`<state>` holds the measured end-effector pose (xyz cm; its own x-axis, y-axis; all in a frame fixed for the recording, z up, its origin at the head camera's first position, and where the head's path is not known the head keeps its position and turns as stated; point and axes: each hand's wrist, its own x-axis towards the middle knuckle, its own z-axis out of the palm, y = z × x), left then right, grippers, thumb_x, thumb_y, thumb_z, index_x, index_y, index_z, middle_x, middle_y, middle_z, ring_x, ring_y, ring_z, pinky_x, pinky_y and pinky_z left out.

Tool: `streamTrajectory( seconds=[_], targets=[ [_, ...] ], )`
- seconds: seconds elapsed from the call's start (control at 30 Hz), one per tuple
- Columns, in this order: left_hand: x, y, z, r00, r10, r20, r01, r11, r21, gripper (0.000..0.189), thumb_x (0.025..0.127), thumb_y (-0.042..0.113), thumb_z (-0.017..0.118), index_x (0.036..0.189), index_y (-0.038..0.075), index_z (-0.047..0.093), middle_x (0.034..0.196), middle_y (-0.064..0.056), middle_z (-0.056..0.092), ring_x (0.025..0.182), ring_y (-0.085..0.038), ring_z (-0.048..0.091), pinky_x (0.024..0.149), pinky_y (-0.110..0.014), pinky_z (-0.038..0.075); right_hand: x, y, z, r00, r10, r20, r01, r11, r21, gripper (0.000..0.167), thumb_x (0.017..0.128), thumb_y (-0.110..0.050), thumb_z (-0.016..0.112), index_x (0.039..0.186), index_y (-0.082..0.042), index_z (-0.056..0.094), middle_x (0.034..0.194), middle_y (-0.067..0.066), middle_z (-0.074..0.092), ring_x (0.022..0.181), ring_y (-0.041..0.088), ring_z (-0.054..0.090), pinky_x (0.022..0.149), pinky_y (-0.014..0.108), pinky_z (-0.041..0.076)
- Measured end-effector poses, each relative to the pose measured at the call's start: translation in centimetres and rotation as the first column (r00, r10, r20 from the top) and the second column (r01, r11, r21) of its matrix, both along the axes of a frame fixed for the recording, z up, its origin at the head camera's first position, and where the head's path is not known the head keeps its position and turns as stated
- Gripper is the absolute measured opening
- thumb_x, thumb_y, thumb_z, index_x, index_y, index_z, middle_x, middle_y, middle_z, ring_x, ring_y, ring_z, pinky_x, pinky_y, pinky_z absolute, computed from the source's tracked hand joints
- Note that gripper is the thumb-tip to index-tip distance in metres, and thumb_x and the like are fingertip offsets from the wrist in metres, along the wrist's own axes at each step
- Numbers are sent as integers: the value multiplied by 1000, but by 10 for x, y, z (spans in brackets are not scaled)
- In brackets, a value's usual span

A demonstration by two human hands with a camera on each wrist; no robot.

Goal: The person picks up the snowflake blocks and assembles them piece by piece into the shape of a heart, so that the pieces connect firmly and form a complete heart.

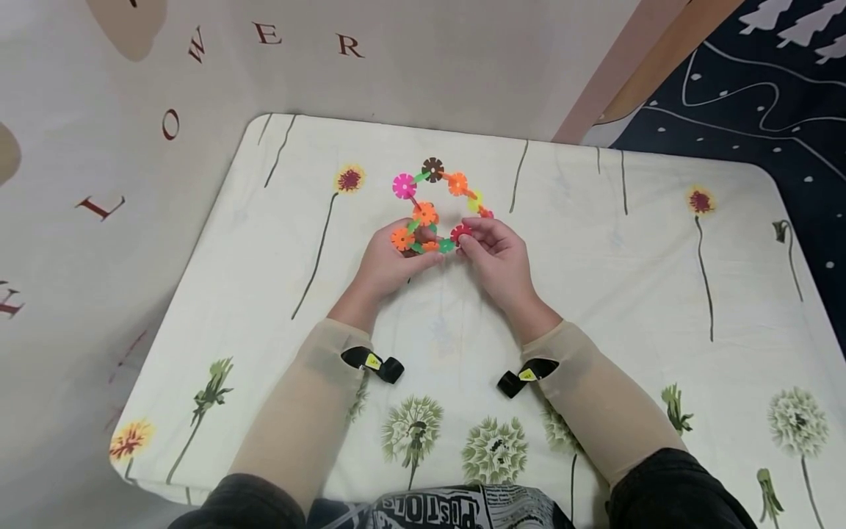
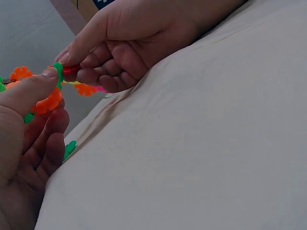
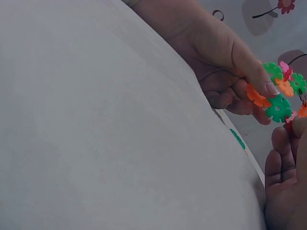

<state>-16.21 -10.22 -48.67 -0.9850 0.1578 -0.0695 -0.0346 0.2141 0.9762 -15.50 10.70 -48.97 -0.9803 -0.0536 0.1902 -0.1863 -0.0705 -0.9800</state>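
Observation:
Both hands hold a chain of notched plastic snowflake discs, linked edge to edge in a loop above the table. A brown disc (image 1: 432, 170) is at its far end, with a magenta disc (image 1: 405, 186) to the left and an orange disc (image 1: 457, 183) to the right. My left hand (image 1: 386, 263) grips the near left part, its thumb at a green disc (image 3: 279, 109) and an orange disc (image 2: 48, 102). Between thumb and fingers, my right hand (image 1: 500, 258) pinches a red disc (image 1: 460, 233) beside the green one. Fingers partly hide the near discs.
A white flower-print cloth covers the table (image 1: 595, 294). Below the left hand, the edge of a green piece (image 2: 70, 149) shows near the cloth. Behind stands a pale wall (image 1: 429, 81) with letters; a dark patterned surface (image 1: 740, 110) is at the right.

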Motion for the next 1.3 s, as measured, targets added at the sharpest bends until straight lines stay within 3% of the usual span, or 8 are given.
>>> streamTrajectory(
  seconds=[0.3, 0.63, 1.0, 1.3],
  targets=[
    [0, 0, -1, 1000, 5, 10, -5, 1000, 14, 32, 88, 22, 91, 112, 12, 73, 112, -1, 73, 110, -19, 64, 101, -35, 54, 0, 0, -1, 1000, 7, -12, -7, 1000, 29, 29, 98, 4, 74, 125, 12, 69, 109, 9, 76, 85, 20, 71, 82, 27, 61],
    [1, -1, 2, 999, 12, 50, -12, 1000, -4, 31, 89, 22, 91, 113, 13, 74, 113, -1, 73, 109, -19, 63, 99, -35, 55, -1, 1, -2, 998, 26, -64, -24, 999, 26, 29, 95, 8, 75, 124, 13, 70, 105, 6, 78, 82, 16, 73, 78, 27, 61],
    [2, -4, 3, 998, 3, 67, -3, 1000, 3, 30, 89, 20, 91, 113, 13, 75, 112, -2, 74, 109, -20, 64, 98, -34, 56, 1, 2, 1, 999, 16, -30, -12, 993, 120, 32, 95, 0, 80, 125, 7, 73, 109, 11, 79, 80, 15, 72, 78, 24, 60],
    [1, -6, 1, 998, -10, 63, 9, 1000, 29, 29, 88, 15, 91, 112, 11, 75, 111, -3, 75, 106, -20, 65, 97, -33, 56, 1, 3, 2, 1000, 16, 7, -17, 990, 140, 30, 94, -2, 81, 123, 6, 75, 106, 12, 80, 73, 16, 70, 74, 24, 60]
  ],
)
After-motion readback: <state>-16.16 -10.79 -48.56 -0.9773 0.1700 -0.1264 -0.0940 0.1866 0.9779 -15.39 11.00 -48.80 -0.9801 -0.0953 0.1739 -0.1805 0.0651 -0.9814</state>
